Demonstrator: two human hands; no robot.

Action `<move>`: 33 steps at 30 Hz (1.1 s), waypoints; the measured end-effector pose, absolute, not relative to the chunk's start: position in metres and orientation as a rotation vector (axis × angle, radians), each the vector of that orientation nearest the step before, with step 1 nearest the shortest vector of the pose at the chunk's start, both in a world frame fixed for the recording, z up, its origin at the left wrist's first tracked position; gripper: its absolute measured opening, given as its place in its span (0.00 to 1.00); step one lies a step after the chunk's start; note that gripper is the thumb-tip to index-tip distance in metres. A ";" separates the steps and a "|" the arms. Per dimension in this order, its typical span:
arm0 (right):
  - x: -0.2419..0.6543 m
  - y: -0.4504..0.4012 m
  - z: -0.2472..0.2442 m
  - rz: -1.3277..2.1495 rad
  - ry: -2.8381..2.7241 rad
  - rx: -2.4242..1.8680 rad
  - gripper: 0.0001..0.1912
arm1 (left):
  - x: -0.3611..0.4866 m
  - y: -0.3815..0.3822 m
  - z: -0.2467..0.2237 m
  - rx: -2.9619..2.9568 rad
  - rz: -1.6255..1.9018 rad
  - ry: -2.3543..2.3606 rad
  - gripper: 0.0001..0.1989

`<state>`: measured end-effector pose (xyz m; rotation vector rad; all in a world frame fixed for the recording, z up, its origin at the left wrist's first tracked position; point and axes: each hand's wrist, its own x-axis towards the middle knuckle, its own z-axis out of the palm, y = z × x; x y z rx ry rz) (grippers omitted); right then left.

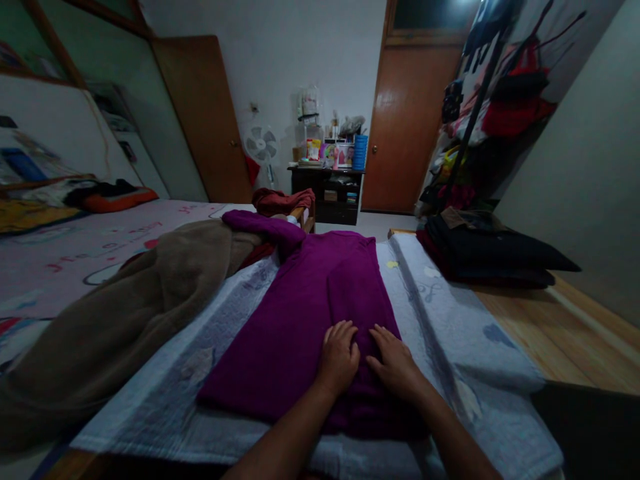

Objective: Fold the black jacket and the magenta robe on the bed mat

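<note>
A purple long-sleeved shirt [295, 327] lies spread on a pale blue patterned bed cover [165, 380]. Its right sleeve is folded inward over the body, while the left sleeve [260, 227] stretches out toward a brown blanket. Flat on the folded part rests my left hand [340, 357], fingers extended. My right hand [395, 360] lies beside it near the shirt's right edge, its fingers spread on the cloth. Neither hand grips the fabric.
To the left lies the brown blanket [165, 293], next to a pink bed sheet [100, 247]. A stack of dark folded clothes [480, 247] sits on the wooden board [570, 327] at right. Farther back stand a fan [261, 145] and a black cabinet [325, 193].
</note>
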<state>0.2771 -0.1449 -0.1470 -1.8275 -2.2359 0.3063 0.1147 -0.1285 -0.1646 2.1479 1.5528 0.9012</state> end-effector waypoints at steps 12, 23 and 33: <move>0.246 -0.026 -0.081 0.489 -2.254 -1.555 0.21 | 0.098 -0.122 -0.146 2.263 0.622 1.405 0.22; 0.203 0.025 -0.149 0.123 -2.097 -1.781 0.27 | 0.044 -0.060 -0.122 2.185 0.674 1.686 0.16; 0.202 0.021 -0.166 0.077 -2.106 -1.754 0.25 | -0.001 0.051 -0.109 2.002 1.184 1.936 0.18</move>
